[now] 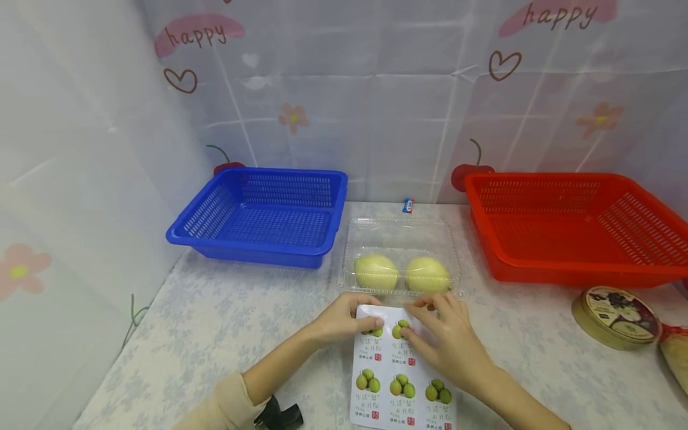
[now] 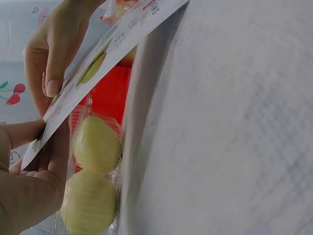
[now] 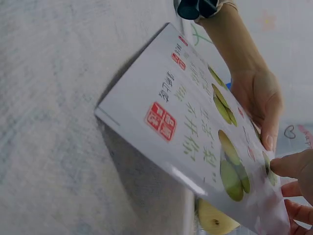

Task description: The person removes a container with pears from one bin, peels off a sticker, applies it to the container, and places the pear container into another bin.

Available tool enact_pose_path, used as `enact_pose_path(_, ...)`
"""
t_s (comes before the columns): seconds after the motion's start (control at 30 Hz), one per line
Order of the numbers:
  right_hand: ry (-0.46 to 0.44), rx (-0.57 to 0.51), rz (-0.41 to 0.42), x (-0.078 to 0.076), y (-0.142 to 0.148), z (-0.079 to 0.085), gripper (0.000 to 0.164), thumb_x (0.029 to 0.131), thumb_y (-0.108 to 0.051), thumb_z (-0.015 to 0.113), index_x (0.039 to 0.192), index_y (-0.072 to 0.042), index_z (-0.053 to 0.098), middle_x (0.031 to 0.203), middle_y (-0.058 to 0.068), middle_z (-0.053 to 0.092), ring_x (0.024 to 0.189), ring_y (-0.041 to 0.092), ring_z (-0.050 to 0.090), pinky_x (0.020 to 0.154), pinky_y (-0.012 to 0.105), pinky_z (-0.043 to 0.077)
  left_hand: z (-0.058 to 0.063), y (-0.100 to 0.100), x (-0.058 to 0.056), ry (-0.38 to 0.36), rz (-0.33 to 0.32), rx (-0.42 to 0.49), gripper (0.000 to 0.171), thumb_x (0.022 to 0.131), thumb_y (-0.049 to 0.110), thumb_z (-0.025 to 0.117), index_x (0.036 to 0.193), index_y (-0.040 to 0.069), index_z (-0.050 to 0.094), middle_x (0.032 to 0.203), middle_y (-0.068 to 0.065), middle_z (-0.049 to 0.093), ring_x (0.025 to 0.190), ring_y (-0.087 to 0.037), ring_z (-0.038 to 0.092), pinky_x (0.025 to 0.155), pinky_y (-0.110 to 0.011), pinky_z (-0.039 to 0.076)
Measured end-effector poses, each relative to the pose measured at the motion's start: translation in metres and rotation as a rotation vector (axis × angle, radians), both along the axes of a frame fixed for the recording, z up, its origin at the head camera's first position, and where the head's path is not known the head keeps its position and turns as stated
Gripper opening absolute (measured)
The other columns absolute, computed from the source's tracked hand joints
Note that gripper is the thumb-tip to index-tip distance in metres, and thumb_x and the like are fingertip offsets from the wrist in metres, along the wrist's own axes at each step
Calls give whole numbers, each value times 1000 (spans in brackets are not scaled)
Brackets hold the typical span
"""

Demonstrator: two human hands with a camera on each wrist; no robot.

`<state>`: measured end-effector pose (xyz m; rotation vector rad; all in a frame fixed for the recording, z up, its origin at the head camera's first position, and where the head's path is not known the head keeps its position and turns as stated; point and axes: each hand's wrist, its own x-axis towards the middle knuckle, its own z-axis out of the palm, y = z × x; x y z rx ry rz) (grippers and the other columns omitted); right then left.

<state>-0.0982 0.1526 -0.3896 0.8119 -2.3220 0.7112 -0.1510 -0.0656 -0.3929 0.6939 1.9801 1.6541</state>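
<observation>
A white sheet of stickers [image 1: 383, 370], printed with green pears, lettering and red seals, slants up from the table towards both hands. My left hand [image 1: 346, 321] grips its top left corner, thumb on the printed face and fingers behind. At the top edge, my right hand [image 1: 450, 343] pinches the sheet, its thumb over a sticker in the upper row; this hand covers the upper right part. Just beyond the hands sits a clear plastic clamshell box [image 1: 400, 232] holding two pale yellow-green fruits [image 1: 376, 272], which also appear under the sheet in the left wrist view.
A blue basket [image 1: 258, 251] stands at the back left, a red basket [image 1: 586, 272] at the back right. Near the red one lie a round gold tin [image 1: 616, 318] and a netted bag [image 1: 676, 355]. A small blue packet [image 1: 408, 205] lies by the back curtain.
</observation>
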Motion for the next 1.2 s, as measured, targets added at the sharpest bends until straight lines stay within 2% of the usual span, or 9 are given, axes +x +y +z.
enact_pose_path(0.23,-38,126,-38,4,-7,-6,40,88,-32,64,111,0,67,107,9,55,97,26,45,79,41,28,0,1,3,-12,10,19,22,86,2,62,103,-12,61,82,-19,67,64,-7,62,60,-22,52)
enact_pose_path(0.37,-60,151,-24,6,-8,-7,39,88,-27,64,114,1,65,110,11,55,101,28,45,83,45,28,0,1,3,-34,12,38,23,85,1,61,104,-13,60,80,-19,67,63,-6,60,58,-20,50)
enact_pose_path(0.6,-140,50,25,8,-9,-5,39,78,-12,74,113,1,66,112,9,60,105,28,52,89,49,34,0,2,4,-62,-5,80,25,86,-1,60,105,-16,60,79,-20,67,62,-5,58,58,-19,49)
enact_pose_path(0.8,-86,-61,29,6,-8,-1,33,67,-6,81,98,-4,71,105,5,67,97,22,58,84,43,38,1,3,5,-59,-6,76,25,86,-1,59,107,-16,59,83,-25,66,63,-6,60,59,-20,51)
enact_pose_path(1.2,-88,-89,30,5,-7,1,32,62,0,83,90,-11,70,103,3,67,95,21,58,84,36,34,-1,2,3,-67,-8,63,25,87,-1,58,107,-16,59,84,-25,67,63,-6,60,59,-20,50)
